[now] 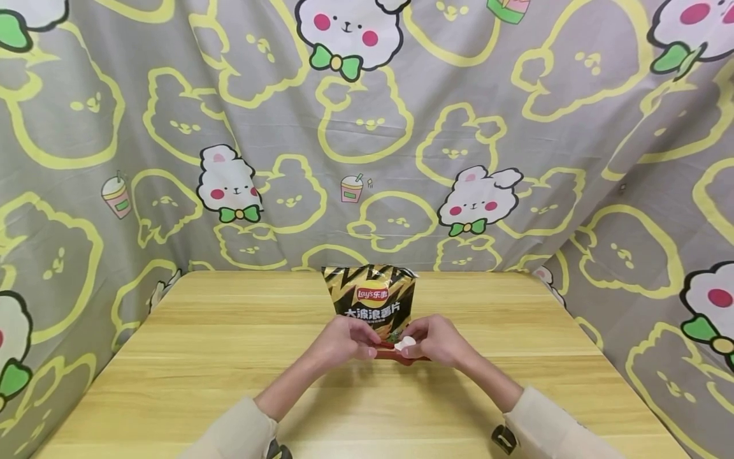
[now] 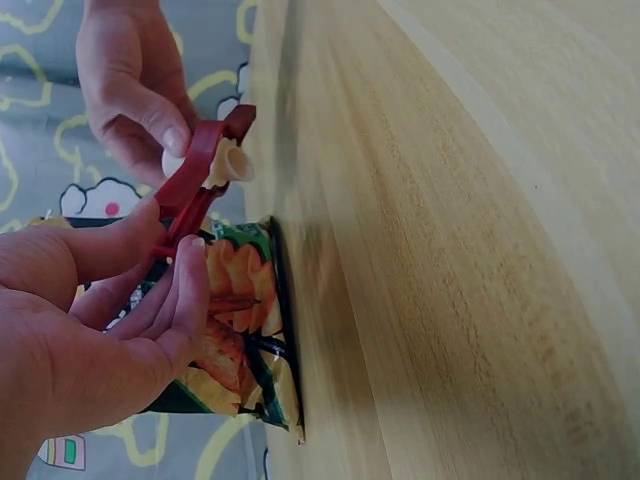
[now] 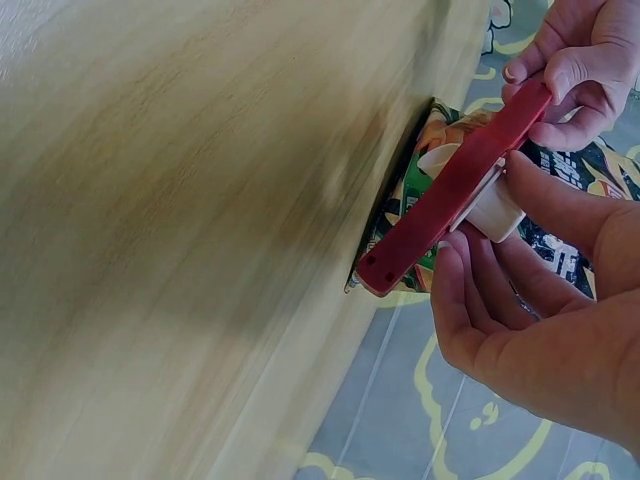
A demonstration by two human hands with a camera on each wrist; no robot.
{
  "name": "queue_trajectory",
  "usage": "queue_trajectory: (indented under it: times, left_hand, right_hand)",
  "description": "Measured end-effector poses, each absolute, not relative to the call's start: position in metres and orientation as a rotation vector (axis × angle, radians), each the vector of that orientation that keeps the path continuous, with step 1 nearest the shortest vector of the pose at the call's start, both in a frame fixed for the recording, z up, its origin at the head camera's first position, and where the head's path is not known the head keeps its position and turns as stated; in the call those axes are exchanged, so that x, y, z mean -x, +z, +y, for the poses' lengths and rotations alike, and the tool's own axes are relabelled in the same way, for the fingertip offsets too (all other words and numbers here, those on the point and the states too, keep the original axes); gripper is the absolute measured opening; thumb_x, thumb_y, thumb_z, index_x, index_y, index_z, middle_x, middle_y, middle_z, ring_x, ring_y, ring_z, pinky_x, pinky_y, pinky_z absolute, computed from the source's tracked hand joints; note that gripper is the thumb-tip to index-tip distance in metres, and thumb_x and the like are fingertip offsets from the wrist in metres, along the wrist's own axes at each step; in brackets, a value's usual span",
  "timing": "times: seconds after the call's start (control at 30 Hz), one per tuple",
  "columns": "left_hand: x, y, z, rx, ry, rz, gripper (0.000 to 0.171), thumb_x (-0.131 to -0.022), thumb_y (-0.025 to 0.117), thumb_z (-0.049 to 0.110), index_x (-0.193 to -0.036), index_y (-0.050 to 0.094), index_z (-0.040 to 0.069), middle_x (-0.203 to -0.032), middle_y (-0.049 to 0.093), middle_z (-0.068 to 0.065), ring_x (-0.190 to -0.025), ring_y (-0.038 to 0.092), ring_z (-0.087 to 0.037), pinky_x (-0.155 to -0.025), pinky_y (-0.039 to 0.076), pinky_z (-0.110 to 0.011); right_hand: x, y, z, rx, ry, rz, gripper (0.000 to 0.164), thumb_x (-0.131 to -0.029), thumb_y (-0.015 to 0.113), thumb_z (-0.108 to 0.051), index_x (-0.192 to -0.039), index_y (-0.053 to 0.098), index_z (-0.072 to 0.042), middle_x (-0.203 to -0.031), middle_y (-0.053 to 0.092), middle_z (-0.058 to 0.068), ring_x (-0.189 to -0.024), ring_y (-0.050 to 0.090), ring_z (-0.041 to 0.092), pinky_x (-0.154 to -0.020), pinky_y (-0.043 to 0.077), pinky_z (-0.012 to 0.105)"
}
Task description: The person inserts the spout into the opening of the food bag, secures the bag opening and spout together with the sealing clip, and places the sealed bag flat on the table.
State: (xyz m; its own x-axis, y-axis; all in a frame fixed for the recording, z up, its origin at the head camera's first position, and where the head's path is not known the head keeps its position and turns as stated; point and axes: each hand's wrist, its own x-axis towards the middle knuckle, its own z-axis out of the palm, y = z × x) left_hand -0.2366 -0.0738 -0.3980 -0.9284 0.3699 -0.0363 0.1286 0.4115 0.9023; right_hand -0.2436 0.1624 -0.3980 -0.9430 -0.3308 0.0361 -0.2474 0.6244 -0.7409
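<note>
My left hand [image 1: 344,342] pinches one end of a red bag clip [image 3: 445,195], which has a white pour spout [image 3: 495,212] fitted through its middle. The right hand [image 1: 438,341] holds the white part between thumb and fingers. In the left wrist view the two red bars of the clip [image 2: 190,190] stand apart near the left fingertips, and a cream spout end [image 2: 236,162] sticks out of one side. Just behind the hands, a black and gold Lay's chip bag [image 1: 371,296] stands upright on the table; the hands cover its lower part in the head view.
The light wooden table [image 1: 229,357] spreads out on both sides of the hands. A grey curtain [image 1: 390,140] with yellow outlines and cartoon rabbits hangs behind the table and along its sides. Black straps [image 1: 504,438] show by the sleeves.
</note>
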Motion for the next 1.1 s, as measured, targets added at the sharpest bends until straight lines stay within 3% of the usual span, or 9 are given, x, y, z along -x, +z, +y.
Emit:
queue_trajectory:
  times: [0.37, 0.7, 0.87, 1.1]
  left_hand:
    - [0.238, -0.399, -0.072, -0.484, 1.514, 2.463, 0.021, -0.078, 0.084, 0.002, -0.097, 0.076, 0.006, -0.088, 0.076, -0.002, -0.080, 0.069, -0.014, -0.078, 0.057, -0.030]
    - [0.235, -0.399, -0.071, -0.465, 1.459, 2.499, 0.026, -0.074, 0.086, 0.001, -0.097, 0.076, 0.006, -0.095, 0.076, -0.008, -0.081, 0.067, -0.015, -0.081, 0.056, -0.034]
    - [0.234, -0.401, -0.073, -0.485, 1.428, 2.526, 0.027, -0.073, 0.085, -0.001, -0.096, 0.075, 0.006, -0.095, 0.076, -0.010, -0.079, 0.065, -0.015, -0.079, 0.054, -0.033]
    - [0.234, -0.410, -0.080, -0.522, 1.341, 2.580, 0.024, -0.071, 0.087, -0.002, -0.090, 0.073, 0.003, -0.082, 0.073, -0.006, -0.072, 0.061, -0.014, -0.071, 0.051, -0.030]
  right_hand:
    - [0.243, -0.398, 0.161, 0.493, -1.238, 2.735, 0.018, -0.074, 0.087, -0.008, -0.090, 0.079, -0.008, -0.077, 0.074, 0.000, -0.070, 0.063, 0.011, -0.067, 0.051, 0.029]
    - [0.241, -0.399, 0.162, 0.421, -1.248, 2.725, 0.014, -0.078, 0.085, -0.009, -0.090, 0.078, -0.007, -0.077, 0.074, 0.002, -0.069, 0.062, 0.013, -0.063, 0.050, 0.029]
    - [0.242, -0.396, 0.164, 0.447, -1.221, 2.751, 0.016, -0.078, 0.085, -0.013, -0.092, 0.078, -0.008, -0.078, 0.074, 0.000, -0.072, 0.062, 0.012, -0.067, 0.049, 0.030]
    - [0.244, -0.392, 0.168, 0.479, -1.235, 2.756, 0.017, -0.079, 0.085, -0.014, -0.092, 0.078, -0.007, -0.078, 0.073, 0.001, -0.071, 0.063, 0.012, -0.066, 0.050, 0.030]
